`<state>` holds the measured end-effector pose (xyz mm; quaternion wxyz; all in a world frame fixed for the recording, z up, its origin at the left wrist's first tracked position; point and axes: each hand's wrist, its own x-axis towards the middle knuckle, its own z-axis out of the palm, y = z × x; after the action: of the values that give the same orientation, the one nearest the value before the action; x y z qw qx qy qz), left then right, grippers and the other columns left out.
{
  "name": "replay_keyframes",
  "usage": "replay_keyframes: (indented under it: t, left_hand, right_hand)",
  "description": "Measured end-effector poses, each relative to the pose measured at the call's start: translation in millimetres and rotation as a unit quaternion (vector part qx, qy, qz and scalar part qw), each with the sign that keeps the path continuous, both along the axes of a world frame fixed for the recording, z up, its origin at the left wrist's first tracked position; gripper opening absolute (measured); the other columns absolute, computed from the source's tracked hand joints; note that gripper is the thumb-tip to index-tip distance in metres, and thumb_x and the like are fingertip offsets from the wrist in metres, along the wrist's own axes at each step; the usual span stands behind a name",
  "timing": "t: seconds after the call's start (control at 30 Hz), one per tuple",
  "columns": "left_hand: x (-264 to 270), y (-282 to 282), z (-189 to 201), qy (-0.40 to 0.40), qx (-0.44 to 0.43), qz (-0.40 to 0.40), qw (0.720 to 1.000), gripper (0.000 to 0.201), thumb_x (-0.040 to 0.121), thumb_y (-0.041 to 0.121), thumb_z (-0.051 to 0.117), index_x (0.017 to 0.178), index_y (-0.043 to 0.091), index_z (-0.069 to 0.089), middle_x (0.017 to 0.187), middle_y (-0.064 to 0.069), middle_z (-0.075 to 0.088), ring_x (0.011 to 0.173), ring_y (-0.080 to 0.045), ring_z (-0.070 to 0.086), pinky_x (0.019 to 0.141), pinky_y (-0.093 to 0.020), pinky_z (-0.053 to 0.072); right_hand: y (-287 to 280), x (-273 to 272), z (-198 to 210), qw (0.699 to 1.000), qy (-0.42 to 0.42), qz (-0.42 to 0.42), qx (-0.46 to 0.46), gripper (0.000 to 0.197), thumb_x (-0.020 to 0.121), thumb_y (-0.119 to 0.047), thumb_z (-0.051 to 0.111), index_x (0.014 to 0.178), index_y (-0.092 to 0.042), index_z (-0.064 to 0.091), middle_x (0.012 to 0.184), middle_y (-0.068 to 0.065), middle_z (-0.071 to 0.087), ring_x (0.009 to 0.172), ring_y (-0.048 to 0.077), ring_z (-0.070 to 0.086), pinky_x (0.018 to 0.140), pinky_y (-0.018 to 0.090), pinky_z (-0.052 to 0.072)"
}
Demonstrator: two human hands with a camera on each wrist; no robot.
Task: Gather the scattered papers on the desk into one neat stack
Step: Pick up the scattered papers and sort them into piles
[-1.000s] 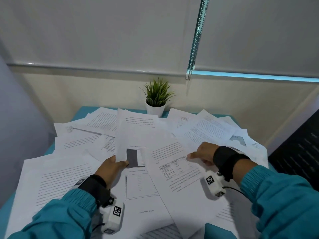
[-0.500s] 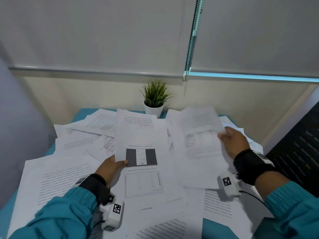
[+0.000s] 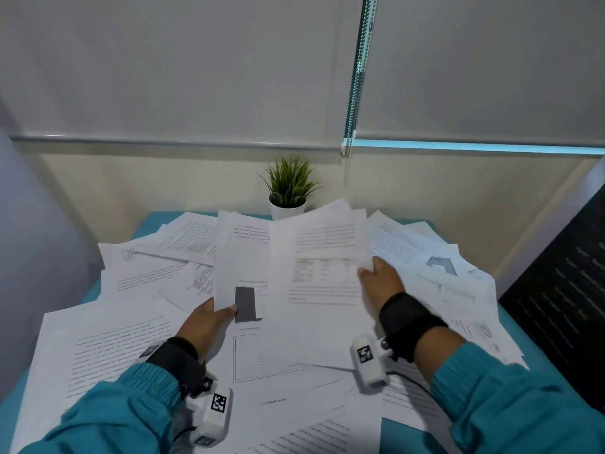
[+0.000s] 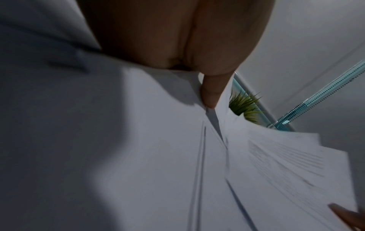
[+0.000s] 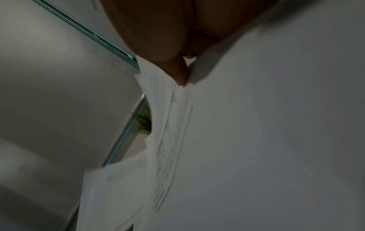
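Two hands are lifting printed sheets above the desk point(image 3: 553, 381), which is covered in loose papers point(image 3: 108, 352). The left hand point(image 3: 206, 326) pinches the left edge of a sheet with a dark rectangle point(image 3: 242, 257), thumb on top. The right hand point(image 3: 381, 283) pinches the right edge of a text page point(image 3: 324, 257) held over that sheet, in front of a small potted plant point(image 3: 289, 191).

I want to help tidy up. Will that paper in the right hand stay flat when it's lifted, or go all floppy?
Probably floppy: the sheet held by the right hand at one edge already bows. It is likely very light, since a fingertip pinch carries it. It may slip, being smooth.
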<state>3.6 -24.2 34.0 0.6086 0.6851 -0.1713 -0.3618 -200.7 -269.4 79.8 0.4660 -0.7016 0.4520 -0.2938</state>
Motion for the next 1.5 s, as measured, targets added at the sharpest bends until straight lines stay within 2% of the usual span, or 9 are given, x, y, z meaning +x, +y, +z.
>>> replay_keyframes:
  t: [0.23, 0.43, 0.63, 0.83, 0.97, 1.03, 1.13, 1.27, 1.5]
  left_hand:
    - [-8, -2, 4, -0.099, 0.068, 0.04, 0.992, 0.056, 0.094, 0.052, 0.053, 0.135, 0.014, 0.049, 0.138, 0.003, 0.052, 0.129, -0.016, 0.049, 0.11, -0.029, 0.03]
    - [-16, 1, 12, -0.086, 0.043, 0.022, 0.995, 0.032, 0.098, 0.02, 0.056, 0.129, 0.011, 0.056, 0.117, -0.004, 0.066, 0.109, -0.022, 0.06, 0.094, -0.03, 0.041]
    - [-9, 0, 7, -0.07, 0.043, 0.025, 0.996, 0.028, 0.097, 0.019, 0.058, 0.124, 0.011, 0.059, 0.112, -0.003, 0.069, 0.106, -0.024, 0.063, 0.094, -0.032, 0.043]
    - [-7, -1, 3, -0.073, 0.043, 0.02, 0.996, 0.029, 0.096, 0.023, 0.06, 0.123, 0.014, 0.06, 0.113, -0.003, 0.07, 0.108, -0.025, 0.063, 0.095, -0.034, 0.044]
    - [-7, -1, 4, -0.07, 0.046, 0.029, 0.996, 0.027, 0.096, 0.024, 0.06, 0.121, 0.013, 0.061, 0.111, -0.003, 0.07, 0.107, -0.025, 0.063, 0.098, -0.037, 0.044]
    - [-8, -1, 5, -0.064, 0.047, 0.03, 0.996, 0.028, 0.095, 0.024, 0.061, 0.121, 0.014, 0.062, 0.111, -0.002, 0.071, 0.109, -0.026, 0.063, 0.103, -0.04, 0.044]
    - [-9, -2, 8, -0.05, 0.033, 0.033, 0.998, 0.025, 0.096, 0.023, 0.06, 0.12, 0.016, 0.062, 0.11, 0.0, 0.071, 0.107, -0.024, 0.064, 0.102, -0.04, 0.044]
    - [-8, -2, 16, -0.023, 0.003, 0.033, 0.999, 0.029, 0.096, 0.019, 0.059, 0.125, 0.016, 0.061, 0.115, 0.0, 0.071, 0.11, -0.022, 0.064, 0.107, -0.041, 0.04]
    - [-7, -2, 16, -0.079, 0.03, 0.024, 0.996, 0.032, 0.095, 0.028, 0.06, 0.124, 0.015, 0.061, 0.112, 0.001, 0.071, 0.109, -0.023, 0.064, 0.104, -0.042, 0.043]
  right_hand:
    - [49, 48, -11, 0.996, 0.052, 0.056, 0.045, 0.038, 0.098, -0.007, 0.041, 0.135, -0.003, 0.045, 0.135, 0.005, 0.049, 0.125, 0.024, 0.047, 0.09, 0.015, 0.03]
    - [49, 50, -18, 0.995, 0.045, 0.067, 0.051, 0.009, 0.088, -0.014, 0.057, 0.097, -0.016, 0.058, 0.095, 0.001, 0.059, 0.092, 0.023, 0.058, 0.071, 0.021, 0.041]
    - [-9, -27, -9, 0.975, 0.194, -0.064, 0.084, 0.07, 0.081, -0.029, 0.07, 0.138, -0.004, 0.037, 0.141, 0.019, 0.038, 0.126, 0.035, 0.046, 0.1, 0.035, 0.041]
    - [1, -71, -17, 0.958, 0.193, -0.033, 0.207, 0.062, 0.075, -0.024, 0.076, 0.118, 0.005, 0.042, 0.075, 0.019, 0.057, 0.056, 0.025, 0.054, 0.05, 0.026, 0.044]
    - [33, -70, -35, 0.965, 0.136, 0.021, 0.225, 0.091, 0.063, -0.023, 0.086, 0.135, 0.001, 0.036, 0.111, 0.019, 0.06, 0.081, 0.026, 0.063, 0.058, 0.03, 0.054]
    - [45, -67, -40, 0.967, 0.112, 0.031, 0.225, 0.07, 0.062, -0.013, 0.085, 0.122, 0.004, 0.052, 0.109, 0.019, 0.066, 0.09, 0.032, 0.067, 0.074, 0.044, 0.058]
    - [52, -68, -27, 0.977, 0.137, 0.046, 0.155, 0.022, 0.08, -0.007, 0.072, 0.1, -0.004, 0.064, 0.094, 0.01, 0.067, 0.072, 0.019, 0.063, 0.056, 0.016, 0.049]
    - [29, -80, 0, 0.99, 0.079, -0.016, 0.114, 0.023, 0.087, -0.008, 0.064, 0.109, -0.001, 0.064, 0.093, 0.012, 0.064, 0.066, 0.014, 0.056, 0.042, 0.009, 0.04]
    - [-34, -112, -3, 0.963, 0.22, -0.145, 0.065, 0.038, 0.093, -0.017, 0.05, 0.125, 0.003, 0.056, 0.13, 0.024, 0.056, 0.118, 0.04, 0.051, 0.097, 0.035, 0.039]
